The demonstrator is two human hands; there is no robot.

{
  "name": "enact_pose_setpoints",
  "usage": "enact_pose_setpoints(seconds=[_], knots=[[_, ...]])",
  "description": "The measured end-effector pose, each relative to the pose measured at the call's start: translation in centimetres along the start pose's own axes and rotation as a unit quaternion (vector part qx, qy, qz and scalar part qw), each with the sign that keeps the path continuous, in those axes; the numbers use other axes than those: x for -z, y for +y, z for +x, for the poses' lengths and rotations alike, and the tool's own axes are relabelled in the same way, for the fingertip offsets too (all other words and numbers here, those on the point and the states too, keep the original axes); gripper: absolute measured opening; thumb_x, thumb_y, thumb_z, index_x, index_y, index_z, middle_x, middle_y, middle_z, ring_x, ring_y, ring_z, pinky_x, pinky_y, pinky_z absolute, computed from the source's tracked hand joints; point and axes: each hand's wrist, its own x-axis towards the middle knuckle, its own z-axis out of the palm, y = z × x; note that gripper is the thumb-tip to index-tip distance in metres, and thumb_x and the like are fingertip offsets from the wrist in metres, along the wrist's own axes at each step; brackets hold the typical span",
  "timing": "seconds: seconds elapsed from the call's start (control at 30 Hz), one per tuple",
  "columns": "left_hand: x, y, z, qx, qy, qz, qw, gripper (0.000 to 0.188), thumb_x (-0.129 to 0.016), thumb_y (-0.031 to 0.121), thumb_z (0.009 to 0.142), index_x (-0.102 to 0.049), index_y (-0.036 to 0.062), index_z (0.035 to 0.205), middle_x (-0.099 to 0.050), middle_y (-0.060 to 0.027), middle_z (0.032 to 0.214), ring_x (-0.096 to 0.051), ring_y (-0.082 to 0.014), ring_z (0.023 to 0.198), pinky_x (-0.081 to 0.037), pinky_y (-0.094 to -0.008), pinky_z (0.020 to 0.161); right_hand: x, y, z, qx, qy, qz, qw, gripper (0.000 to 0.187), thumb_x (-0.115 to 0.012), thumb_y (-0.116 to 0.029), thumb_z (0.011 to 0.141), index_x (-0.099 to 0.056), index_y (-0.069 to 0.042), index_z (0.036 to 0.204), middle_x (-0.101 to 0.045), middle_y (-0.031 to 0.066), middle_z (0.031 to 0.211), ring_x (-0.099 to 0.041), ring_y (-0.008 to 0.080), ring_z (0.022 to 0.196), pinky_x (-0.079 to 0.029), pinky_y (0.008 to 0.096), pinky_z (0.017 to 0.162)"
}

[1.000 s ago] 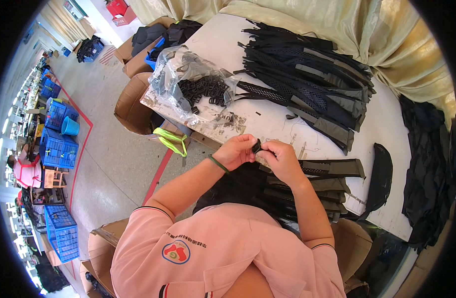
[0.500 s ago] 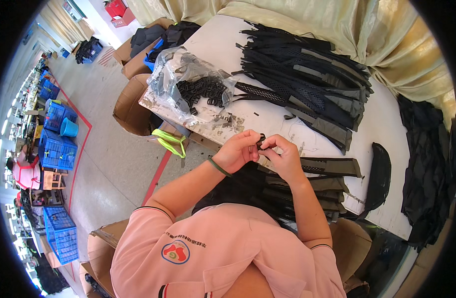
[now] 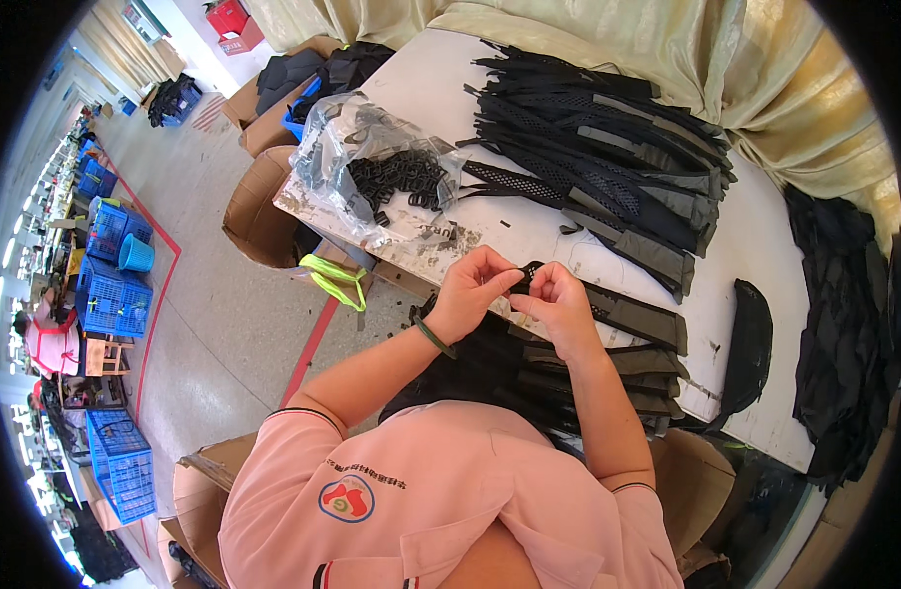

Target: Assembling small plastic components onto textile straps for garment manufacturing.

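Note:
Over the near edge of the table, my left hand (image 3: 478,287) and my right hand (image 3: 560,302) are close together, fingers pinched. Between them shows the narrow end of a black mesh strap (image 3: 637,319); its wide grey-black part lies on the table to the right, beyond my right hand. A black buckle is hard to make out, as my fingers cover the strap's tip. Several similar straps (image 3: 637,371) hang over the table edge below my wrists. Ahead to the left, a clear plastic bag (image 3: 323,147) holds a heap of small black buckles (image 3: 411,180).
A large pile of black mesh straps (image 3: 607,167) covers the back of the white table (image 3: 421,74). A curved black piece (image 3: 747,344) lies at right, with a dark fabric stack (image 3: 833,324) beyond. Cardboard boxes (image 3: 259,211) and neon-yellow strips (image 3: 334,280) are at left.
The strap's end now shows between my hands, and its wide part has shifted left and nearer along the table. My left hand's fingers have risen slightly and closed on the strap's end.

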Motion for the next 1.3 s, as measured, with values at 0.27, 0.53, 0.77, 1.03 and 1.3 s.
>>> enact_pose_setpoints(seconds=[0.27, 0.53, 0.77, 1.03, 1.3], knots=[[0.0, 0.1, -0.7, -0.075, -0.022, 0.129, 0.989, 0.012, -0.065, 0.005, 0.084, -0.058, 0.0013, 0.093, -0.06, -0.0015, 0.081, -0.056, -0.0077, 0.074, -0.049, -0.0228, 0.07, 0.6, 0.5, 0.3, -0.04, 0.021, 0.027, 0.999, 0.028, -0.07, 0.006, 0.07, -0.046, -0.008, 0.075, -0.052, -0.0011, 0.069, -0.052, 0.0078, 0.06, -0.04, 0.0193, 0.051], [0.2, 0.3, -0.6, -0.13, -0.131, 0.034, 0.982, 0.022, -0.069, -0.003, 0.075, -0.059, 0.0055, 0.093, -0.049, -0.0046, 0.11, -0.05, -0.013, 0.1, -0.044, -0.0252, 0.081, -1.1, -1.4, -1.2, -0.043, 0.059, 0.196, 0.978, 0.019, -0.066, -0.002, 0.079, -0.052, -0.006, 0.092, -0.053, -0.0003, 0.067, -0.054, 0.0111, 0.061, -0.047, 0.0248, 0.055], [0.5, 0.8, -0.3, -0.19, -0.148, 0.232, 0.942, 0.024, -0.072, -0.003, 0.071, -0.06, 0.0085, 0.089, -0.052, -0.0031, 0.096, -0.051, -0.0132, 0.088, -0.041, -0.0239, 0.069, 1.1, -1.0, -0.6, 0.067, 0.007, -0.139, 0.988, 0.012, -0.057, -0.013, 0.089, -0.06, -0.002, 0.094, -0.058, 0.0009, 0.073, -0.052, 0.0065, 0.064, -0.044, 0.0214, 0.058], [1.4, 1.8, -6.3, 0.191, -0.138, -0.245, 0.94, 0.026, -0.066, 0.004, 0.082, -0.047, 0.0089, 0.099, -0.054, -0.0018, 0.084, -0.054, -0.0105, 0.06, -0.045, -0.0233, 0.053, 4.7, -3.0, 1.5, -0.054, -0.136, -0.194, 0.97, 0.012, -0.057, -0.011, 0.088, -0.06, 0.0, 0.089, -0.056, -0.0006, 0.075, -0.051, 0.0065, 0.066, -0.042, 0.0205, 0.061], [7.4, 1.3, -6.9, -0.042, 0.061, 0.419, 0.905, 0.039, -0.069, 0.018, 0.082, -0.049, 0.008, 0.114, -0.052, 0.0013, 0.074, -0.049, -0.0091, 0.06, -0.041, -0.0208, 0.054, 12.7, 2.0, 9.8, 0.219, 0.162, -0.692, 0.668, 0.026, -0.067, -0.011, 0.076, -0.056, -0.004, 0.098, -0.054, 0.0105, 0.118, -0.043, 0.0324, 0.12, -0.032, 0.0418, 0.101]])
